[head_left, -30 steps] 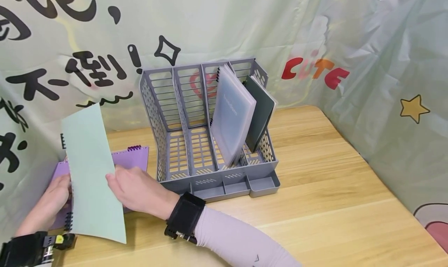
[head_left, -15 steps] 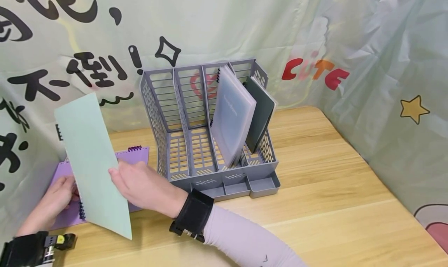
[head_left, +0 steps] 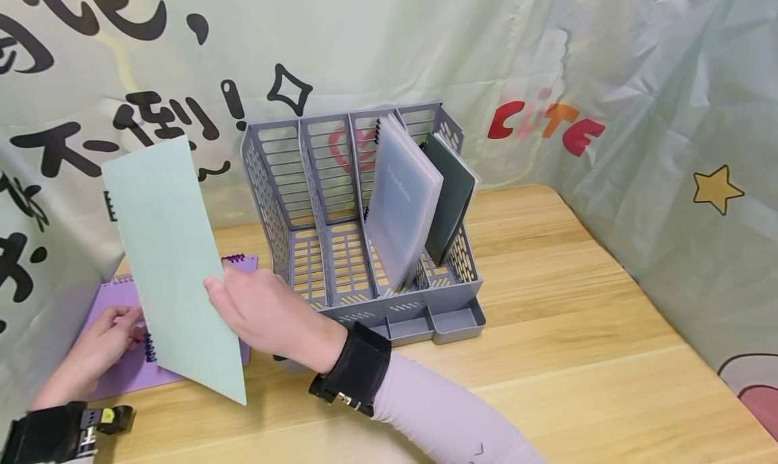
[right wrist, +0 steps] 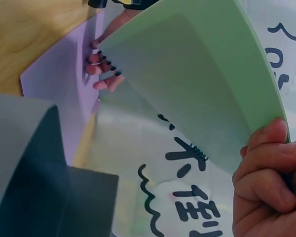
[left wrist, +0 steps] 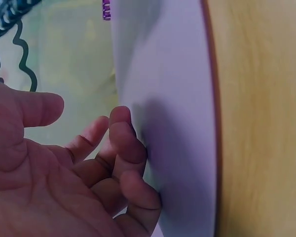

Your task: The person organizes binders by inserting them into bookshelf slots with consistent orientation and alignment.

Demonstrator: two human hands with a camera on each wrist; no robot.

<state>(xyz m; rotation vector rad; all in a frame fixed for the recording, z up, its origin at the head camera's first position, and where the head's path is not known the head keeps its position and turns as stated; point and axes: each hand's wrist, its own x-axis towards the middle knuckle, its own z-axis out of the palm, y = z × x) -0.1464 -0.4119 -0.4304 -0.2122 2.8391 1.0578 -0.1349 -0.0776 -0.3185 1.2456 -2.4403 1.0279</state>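
A pale green spiral notebook (head_left: 173,248) is held up off the table at a tilt, its dark coils (head_left: 149,348) on the left edge. My right hand (head_left: 273,312) pinches its right edge between thumb and fingers; the right wrist view shows that hand (right wrist: 269,180) gripping the cover's edge. Below lies a purple spiral notebook (head_left: 130,375), partly hidden behind the green one. Over the purple cover (left wrist: 175,64), my left hand (head_left: 109,342) has its thumb apart and its fingers loosely bent, with nothing between them. Its fingertips (left wrist: 138,195) are right at the purple surface.
A grey desktop file rack (head_left: 316,295) stands right of the notebooks, with small trays along its front. Its right-hand slots hold a translucent-covered notebook (head_left: 404,200) and a dark green one (head_left: 450,197). Printed cloth (head_left: 656,180) hangs behind and beside the wooden table (head_left: 577,356).
The right hand has carried the green notebook up and to the right, away from the left hand. The left hand has come off the green notebook's coil side and stays over the purple notebook.
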